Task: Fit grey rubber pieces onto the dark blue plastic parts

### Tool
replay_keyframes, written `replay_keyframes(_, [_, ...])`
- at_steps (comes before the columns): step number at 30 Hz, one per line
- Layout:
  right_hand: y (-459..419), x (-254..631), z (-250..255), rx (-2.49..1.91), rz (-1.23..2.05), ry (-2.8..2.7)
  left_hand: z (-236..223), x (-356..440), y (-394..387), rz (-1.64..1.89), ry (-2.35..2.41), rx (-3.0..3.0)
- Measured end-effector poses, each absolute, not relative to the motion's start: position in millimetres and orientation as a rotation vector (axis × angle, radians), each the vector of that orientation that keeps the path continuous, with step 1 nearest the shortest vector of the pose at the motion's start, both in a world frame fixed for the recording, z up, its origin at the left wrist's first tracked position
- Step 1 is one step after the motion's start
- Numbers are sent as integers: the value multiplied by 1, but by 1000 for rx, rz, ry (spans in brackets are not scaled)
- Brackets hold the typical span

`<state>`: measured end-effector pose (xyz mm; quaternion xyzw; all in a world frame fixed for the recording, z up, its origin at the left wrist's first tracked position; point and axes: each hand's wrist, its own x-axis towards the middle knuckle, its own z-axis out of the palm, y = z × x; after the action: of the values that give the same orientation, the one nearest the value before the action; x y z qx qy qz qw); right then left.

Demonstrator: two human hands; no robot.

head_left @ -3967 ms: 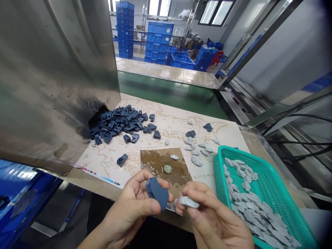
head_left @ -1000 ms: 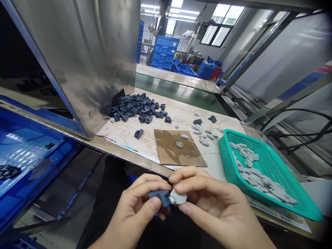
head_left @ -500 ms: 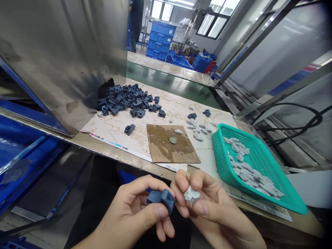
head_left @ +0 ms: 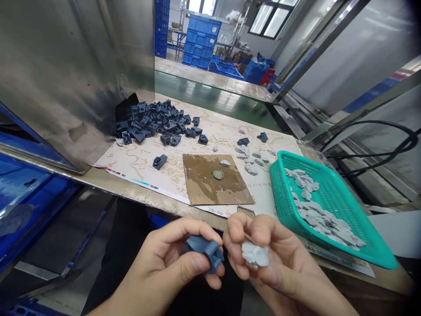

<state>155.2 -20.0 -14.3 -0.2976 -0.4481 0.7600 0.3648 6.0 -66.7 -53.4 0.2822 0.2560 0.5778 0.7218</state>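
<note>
Between the thumb and fingers of my left hand (head_left: 177, 263) is a dark blue plastic part (head_left: 205, 253) with an open, hollow end facing right. My right hand (head_left: 269, 259) pinches a small, pale grey, irregular piece (head_left: 255, 254). The two hands are close together in front of the table edge, and the two pieces are apart. Beyond them lies a brown board (head_left: 200, 184) with wet-looking patches. On it are a small round metal cap (head_left: 217, 174) and one pale grey piece (head_left: 225, 163).
A heap of dark blue parts (head_left: 158, 120) lies at the back left, with a single one (head_left: 160, 161) nearer. On the right, a green basket (head_left: 283, 197) holds many grey pieces; several more (head_left: 251, 168) lie beside it. A metal panel (head_left: 75, 79) stands at left.
My right hand has moved slightly right and turned the grey piece, so more of it shows. My left hand has tilted the blue part a little. The view has shifted slightly.
</note>
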Motion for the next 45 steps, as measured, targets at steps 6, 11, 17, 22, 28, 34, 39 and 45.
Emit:
replay_keyframes(6, [-21, 157, -10, -888, 1601, -1493, -57, 9, -65, 1312, 584, 559])
replay_keyframes(11, [-17, 156, -9, -883, 1351, -1710, -57, 9, -64, 1335, 636, 598])
replay_keyframes(17, [-17, 155, -13, -920, 1475, -1592, -58, 8, -63, 1426, 657, 692])
replay_keyframes(22, [-17, 153, -15, -908, 1575, -1561, -60, 3, -63, 1335, 715, 806])
replay_keyframes(28, [-14, 154, -14, -931, 1530, -1601, -63, 0, -62, 1317, 764, 833])
replay_keyframes(34, [-17, 148, -12, -1032, 1377, -1609, -62, -3, -60, 1364, 904, 998])
replay_keyframes(39, [-20, 141, -8, -1189, 1390, -1509, -63, -6, -59, 1387, 1002, 1108])
replay_keyframes(45, [-14, 147, -9, -1140, 1479, -1632, -66, -7, -58, 1396, 1022, 1212])
